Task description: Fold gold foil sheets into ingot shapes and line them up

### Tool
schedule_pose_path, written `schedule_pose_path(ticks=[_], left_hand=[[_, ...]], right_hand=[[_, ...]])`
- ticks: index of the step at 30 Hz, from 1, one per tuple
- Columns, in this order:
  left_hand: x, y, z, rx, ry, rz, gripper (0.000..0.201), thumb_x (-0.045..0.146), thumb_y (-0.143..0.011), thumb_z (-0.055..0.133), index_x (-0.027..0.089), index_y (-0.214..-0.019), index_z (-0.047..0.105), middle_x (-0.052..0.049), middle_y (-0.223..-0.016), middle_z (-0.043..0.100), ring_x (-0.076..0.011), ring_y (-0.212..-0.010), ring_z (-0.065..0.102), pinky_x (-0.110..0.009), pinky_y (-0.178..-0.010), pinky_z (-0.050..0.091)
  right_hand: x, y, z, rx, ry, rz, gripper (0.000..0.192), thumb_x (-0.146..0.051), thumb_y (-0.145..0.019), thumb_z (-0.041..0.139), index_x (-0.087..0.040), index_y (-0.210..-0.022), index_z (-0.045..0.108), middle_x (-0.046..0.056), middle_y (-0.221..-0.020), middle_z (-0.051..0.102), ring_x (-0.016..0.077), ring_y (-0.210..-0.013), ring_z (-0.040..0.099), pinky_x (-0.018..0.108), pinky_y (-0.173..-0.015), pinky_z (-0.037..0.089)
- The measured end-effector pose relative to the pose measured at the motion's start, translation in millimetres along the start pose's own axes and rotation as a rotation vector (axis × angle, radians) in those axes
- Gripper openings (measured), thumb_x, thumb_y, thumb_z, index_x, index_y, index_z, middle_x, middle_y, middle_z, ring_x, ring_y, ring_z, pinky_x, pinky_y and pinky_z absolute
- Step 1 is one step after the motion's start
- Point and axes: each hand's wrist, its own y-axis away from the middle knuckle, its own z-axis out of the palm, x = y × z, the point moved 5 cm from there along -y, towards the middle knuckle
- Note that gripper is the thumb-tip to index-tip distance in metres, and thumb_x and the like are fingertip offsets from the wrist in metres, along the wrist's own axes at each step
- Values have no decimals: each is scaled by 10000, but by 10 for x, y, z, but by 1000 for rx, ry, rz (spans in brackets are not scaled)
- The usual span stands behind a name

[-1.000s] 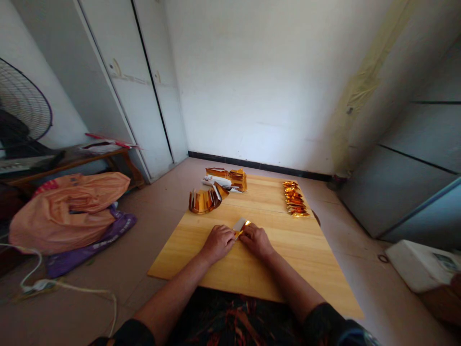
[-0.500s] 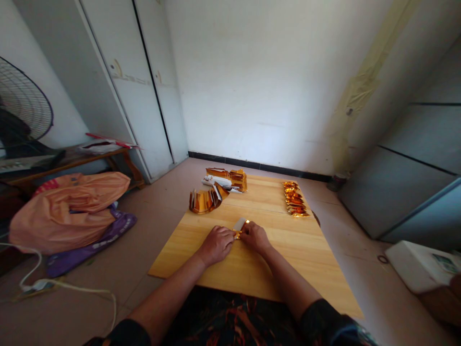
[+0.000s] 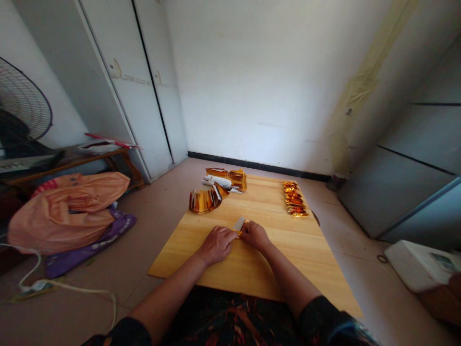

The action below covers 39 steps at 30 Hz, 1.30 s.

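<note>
Head view, only one cam. Person sits at a low wooden board [image 3: 288, 250] laid on the floor, both forearms reaching fwd. Left hand [image 3: 215, 245] and right hand [image 3: 255, 235] meet mid-board, near its centre line, w/ a small gold foil paper [image 3: 240, 226] between them. Both hands curled, fingertips pinched down onto the paper; it's pressed flat against the board, prob so the wood backs up a crease. Exact finger gap can't be told, too small, but neither hand is spread open.

Paper is a narrow strip: one end hidden under the fingertips, free end sticks out away from the person, angled a bit to the right. Long axis runs roughly near-to-far along the board. The free end shows its pale silvery side, w/ gold at the edge by the fingers.

Further back left: a curved fan of gold sheets [image 3: 205, 200] standing on edge, prob stock kept within reach. Behind it, a stack of gold paper [image 3: 230, 179] w/ a white bit. Far right: a row of folded gold pieces [image 3: 295, 198], lined up near-to-far, apart from the stock, looks like finished ones.

Off-board: orange sack [image 3: 68, 206] on the floor at left, fan [image 3: 21, 108] at the left edge.
</note>
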Motion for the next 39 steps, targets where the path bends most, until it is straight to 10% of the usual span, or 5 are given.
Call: schedule_pose_path(ticks=[39], left_hand=[[52,-16,27,36,-101,22,216,157,-826,515,236,-987,635,-33,-1004,656,-184,-958,552,-355,-835,373]], right_hand=[[131,-16,90,89,-132,47,94,-170,-766,559,-184,-825,631,19,-878,600,110,-738,548,197,-625,338]])
